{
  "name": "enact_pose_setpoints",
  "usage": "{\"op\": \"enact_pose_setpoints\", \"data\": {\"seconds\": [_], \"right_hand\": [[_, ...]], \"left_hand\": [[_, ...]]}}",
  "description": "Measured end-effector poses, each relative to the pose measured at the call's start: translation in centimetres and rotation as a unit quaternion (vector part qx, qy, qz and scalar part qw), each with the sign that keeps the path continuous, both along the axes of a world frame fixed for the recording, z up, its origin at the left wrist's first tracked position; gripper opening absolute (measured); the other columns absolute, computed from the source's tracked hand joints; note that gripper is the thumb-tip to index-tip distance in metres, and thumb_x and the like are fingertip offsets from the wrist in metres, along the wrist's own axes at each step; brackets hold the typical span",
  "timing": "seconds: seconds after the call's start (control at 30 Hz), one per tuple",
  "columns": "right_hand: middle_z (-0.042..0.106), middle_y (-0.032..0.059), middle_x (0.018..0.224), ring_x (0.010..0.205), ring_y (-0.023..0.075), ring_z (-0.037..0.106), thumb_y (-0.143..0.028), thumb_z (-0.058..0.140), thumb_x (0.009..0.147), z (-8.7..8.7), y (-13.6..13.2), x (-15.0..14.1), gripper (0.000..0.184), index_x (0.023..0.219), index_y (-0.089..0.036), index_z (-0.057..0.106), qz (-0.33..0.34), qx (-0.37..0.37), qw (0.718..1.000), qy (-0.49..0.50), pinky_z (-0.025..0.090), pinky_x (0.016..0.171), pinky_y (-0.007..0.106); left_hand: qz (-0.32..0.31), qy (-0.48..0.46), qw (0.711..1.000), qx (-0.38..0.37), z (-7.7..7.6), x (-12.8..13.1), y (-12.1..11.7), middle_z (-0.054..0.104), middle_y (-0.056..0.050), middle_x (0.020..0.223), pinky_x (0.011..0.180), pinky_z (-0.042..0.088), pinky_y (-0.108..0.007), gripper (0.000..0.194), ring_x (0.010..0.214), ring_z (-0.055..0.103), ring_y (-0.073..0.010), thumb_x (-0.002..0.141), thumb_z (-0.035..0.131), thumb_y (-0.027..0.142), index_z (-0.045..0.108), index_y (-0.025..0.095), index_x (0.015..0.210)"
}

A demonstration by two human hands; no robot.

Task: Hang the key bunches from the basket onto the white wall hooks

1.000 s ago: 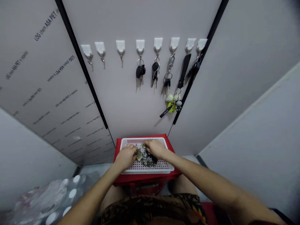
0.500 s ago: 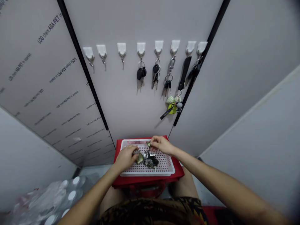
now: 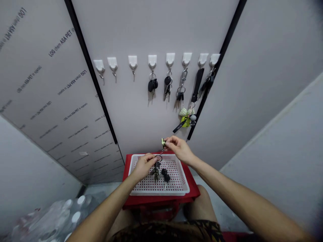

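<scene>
My left hand is closed, its fingertips pinching the dark ring of a key bunch over the white basket. Several keys dangle below that ring. My right hand is raised higher, beyond the basket's far rim, gripping a small gold-coloured fob. A short chain runs from the fob down to the ring, so both hands hold the same bunch. A second bunch of black-headed keys lies on the basket floor to the right, touched by neither hand.
White hooks line the wall; the three at the left carry no keys. Other hooks bear key sets, a black strap and a yellow-green charm. The basket stands on a red box. Plastic-wrapped bottles stand lower left.
Both hands have lifted a bunch out of the pile. The right hand rose with the gold fob; the left moved right onto the ring. The black-headed keys now lie apart.
</scene>
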State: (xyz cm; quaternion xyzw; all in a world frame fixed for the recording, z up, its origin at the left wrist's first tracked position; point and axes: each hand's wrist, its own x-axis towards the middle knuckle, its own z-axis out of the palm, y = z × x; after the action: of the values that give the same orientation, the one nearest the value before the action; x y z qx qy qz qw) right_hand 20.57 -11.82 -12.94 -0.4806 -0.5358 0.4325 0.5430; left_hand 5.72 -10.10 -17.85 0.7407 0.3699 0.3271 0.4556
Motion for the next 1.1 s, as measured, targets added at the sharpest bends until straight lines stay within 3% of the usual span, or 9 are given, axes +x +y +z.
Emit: {"op": "enact_pose_setpoints", "data": {"seconds": [0.1,0.2,0.33,0.43,0.53,0.7,0.87,1.0,1.1], "right_hand": [[0.049,-0.0018,0.063,0.049,0.0055,0.047,-0.029,0.048,0.059,-0.3,0.2,0.6,0.016,0.059,-0.015,0.039,-0.024,-0.007,0.999,-0.021,0.041,0.052,0.022],[0.048,-0.0021,0.055,0.051,0.0080,0.047,-0.027,0.045,0.062,-0.8,0.3,1.1,0.013,0.061,-0.015,0.041,-0.038,-0.010,0.991,-0.128,0.040,0.053,0.023],[0.052,0.0017,0.069,0.061,0.0099,0.048,-0.023,0.045,0.063,-0.6,0.2,0.7,0.018,0.077,-0.014,0.049,-0.057,0.052,0.959,-0.273,0.038,0.059,0.024],[0.053,0.0027,0.076,0.068,0.0099,0.048,-0.022,0.043,0.065,0.4,0.1,-0.7,0.018,0.079,-0.015,0.052,0.013,0.104,0.956,-0.274,0.038,0.062,0.022],[0.051,-0.0010,0.058,0.055,0.0075,0.046,-0.023,0.041,0.067,1.7,0.7,-2.4,0.013,0.065,-0.014,0.050,0.058,0.103,0.966,-0.230,0.037,0.054,0.020],[0.042,-0.0056,0.041,0.038,0.0050,0.040,-0.024,0.041,0.065,6.2,3.8,-4.4,0.014,0.055,-0.015,0.042,0.018,0.100,0.990,-0.096,0.034,0.040,0.017],[0.044,-0.0061,0.042,0.036,0.0046,0.041,-0.024,0.043,0.062,12.8,7.1,-6.2,0.011,0.056,-0.015,0.042,-0.017,0.133,0.991,0.026,0.035,0.036,0.016],[0.046,-0.0053,0.045,0.036,0.0046,0.043,-0.022,0.044,0.062,16.6,9.2,-7.6,0.010,0.055,-0.015,0.043,-0.054,0.161,0.985,0.023,0.037,0.034,0.016],[0.046,-0.0044,0.044,0.037,0.0057,0.045,-0.019,0.045,0.062,17.7,10.6,-8.2,0.010,0.053,-0.015,0.043,-0.099,0.154,0.983,-0.007,0.039,0.034,0.018]], "left_hand": [[0.029,0.021,0.997,0.070,1.8,-0.7,0.6,0.052,-0.001,0.066,0.062,0.036,-0.021,0.023,0.066,0.046,-0.0102,0.068,0.040,0.028,0.057,0.013,0.066],[0.033,0.034,0.995,0.091,3.7,-1.2,1.3,0.053,-0.001,0.066,0.061,0.036,-0.021,0.024,0.064,0.047,-0.0100,0.069,0.039,0.028,0.058,0.014,0.070],[0.036,0.043,0.991,0.122,5.8,-1.2,2.0,0.052,-0.001,0.064,0.057,0.037,-0.020,0.022,0.062,0.047,-0.0096,0.067,0.040,0.028,0.058,0.015,0.066],[0.026,0.028,0.992,0.122,7.1,-1.0,2.2,0.049,0.001,0.058,0.053,0.036,-0.019,0.020,0.056,0.045,-0.0082,0.066,0.042,0.025,0.057,0.014,0.061],[0.038,-0.025,0.997,0.062,8.4,-0.9,2.7,0.045,0.003,0.047,0.047,0.035,-0.018,0.017,0.045,0.041,-0.0064,0.064,0.043,0.023,0.055,0.013,0.061],[0.093,-0.177,0.980,-0.011,12.5,-1.0,4.7,0.044,0.006,0.045,0.044,0.036,-0.018,0.010,0.039,0.041,-0.0042,0.059,0.049,0.022,0.049,0.012,0.062],[0.144,-0.320,0.936,0.038,18.8,-1.2,7.2,0.045,0.007,0.048,0.046,0.037,-0.017,0.013,0.041,0.044,-0.0029,0.056,0.051,0.013,0.043,0.013,0.066],[0.193,-0.335,0.919,0.081,22.4,-1.5,9.1,0.044,0.007,0.046,0.047,0.037,-0.018,0.010,0.040,0.043,-0.0031,0.056,0.051,0.011,0.042,0.013,0.061],[0.238,-0.311,0.915,0.102,23.4,-1.3,10.6,0.043,0.006,0.044,0.047,0.037,-0.019,0.008,0.038,0.043,-0.0041,0.057,0.049,0.010,0.043,0.013,0.060]]}}
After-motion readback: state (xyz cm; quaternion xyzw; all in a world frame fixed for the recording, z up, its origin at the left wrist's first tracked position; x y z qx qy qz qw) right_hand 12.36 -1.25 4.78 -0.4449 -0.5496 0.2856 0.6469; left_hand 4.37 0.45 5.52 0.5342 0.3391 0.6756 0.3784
